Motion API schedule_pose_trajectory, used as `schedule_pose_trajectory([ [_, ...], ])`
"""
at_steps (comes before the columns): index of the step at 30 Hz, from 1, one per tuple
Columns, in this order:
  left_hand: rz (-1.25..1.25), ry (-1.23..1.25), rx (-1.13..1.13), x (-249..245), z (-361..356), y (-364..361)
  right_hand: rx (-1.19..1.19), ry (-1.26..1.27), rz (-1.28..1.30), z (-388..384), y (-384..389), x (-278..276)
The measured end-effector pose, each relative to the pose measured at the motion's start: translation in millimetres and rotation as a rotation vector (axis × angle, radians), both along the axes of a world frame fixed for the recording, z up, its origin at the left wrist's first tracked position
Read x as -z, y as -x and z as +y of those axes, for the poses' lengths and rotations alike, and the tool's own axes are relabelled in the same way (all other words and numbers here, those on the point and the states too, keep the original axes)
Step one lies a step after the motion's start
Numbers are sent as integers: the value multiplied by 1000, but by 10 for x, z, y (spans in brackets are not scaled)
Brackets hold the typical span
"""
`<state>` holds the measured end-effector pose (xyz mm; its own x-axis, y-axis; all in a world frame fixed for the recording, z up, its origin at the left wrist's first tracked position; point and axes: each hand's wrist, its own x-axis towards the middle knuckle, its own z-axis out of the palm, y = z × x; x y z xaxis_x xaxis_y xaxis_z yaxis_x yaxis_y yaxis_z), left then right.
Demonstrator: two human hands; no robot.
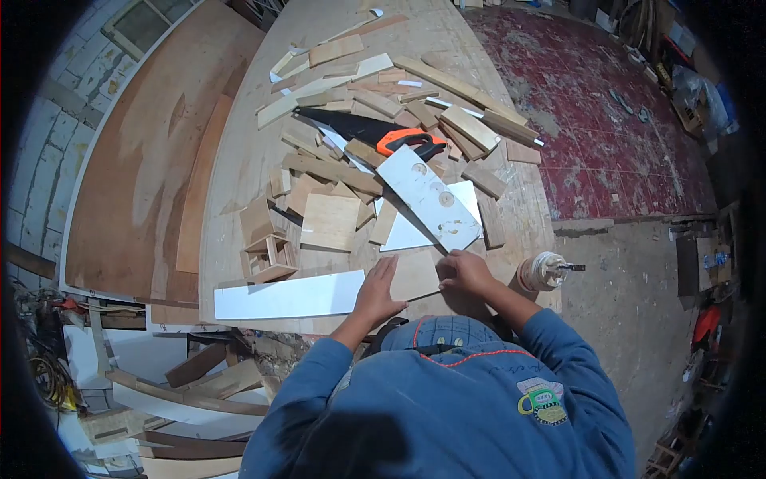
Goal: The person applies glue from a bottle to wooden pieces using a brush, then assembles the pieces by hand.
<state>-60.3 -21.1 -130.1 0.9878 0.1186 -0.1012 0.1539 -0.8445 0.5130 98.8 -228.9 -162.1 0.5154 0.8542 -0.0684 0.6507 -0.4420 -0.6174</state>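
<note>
Plainly, my left hand point(379, 291) lies flat, fingers stretched out and pressed down on the small pale square plywood panel point(419, 271). The panel sits at the near edge of the worn wooden workbench point(239, 160), right in front of my chest. My right hand point(467, 271) is at the panel's three o'clock edge with its fingers curled onto it; whether they truly pinch it I cannot tell.

With so little bench left at six o'clock, I judge a careless pull could slide the panel off toward me. The white rectangular board with round holes point(427, 195) leans on the heap of loose wood offcuts point(335, 172) at twelve o'clock, and a nudge could tip it onto my knuckles. The round tan bottle with a dark nozzle point(546, 270) stands at three o'clock by the bench edge, where my right forearm might knock it over. The long white laminated strip point(287, 295) at nine o'clock lies just beside my left hand and could shift too.
</note>
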Motion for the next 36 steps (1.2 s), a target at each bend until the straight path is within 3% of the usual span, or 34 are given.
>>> schedule_pose_trajectory([
  [4,-2,-16,-34,-3,-36,5,202,115,143,55,265,83],
  [7,7,34,-51,18,-52,1,286,-31,347,36,300,250],
  [11,-15,-6,-42,79,2,13,309,18,535,-6,323,321],
  [13,-43,-57,-1,77,11,-5,242,-105,856,-89,311,433],
  [16,-39,-57,0,-10,-25,-18,287,-219,1061,-154,234,396],
  [20,-147,126,-91,-88,-137,-6,533,-316,1165,-114,155,123],
  [22,-166,121,-82,-171,-194,-5,526,-353,1174,-56,85,167],
  [24,-182,115,-81,-188,-194,16,201,-52,801,-18,-16,152],
  [28,-192,28,-106,-84,-96,44,207,-66,531,108,-254,-20],
  [30,-188,20,-117,-15,-75,81,415,-43,-15,179,-413,-162],
  [34,-148,65,-94,70,-96,101,503,119,-162,393,-379,-488],
  [36,-154,21,-87,102,-101,97,396,255,-277,475,-325,-446],
])
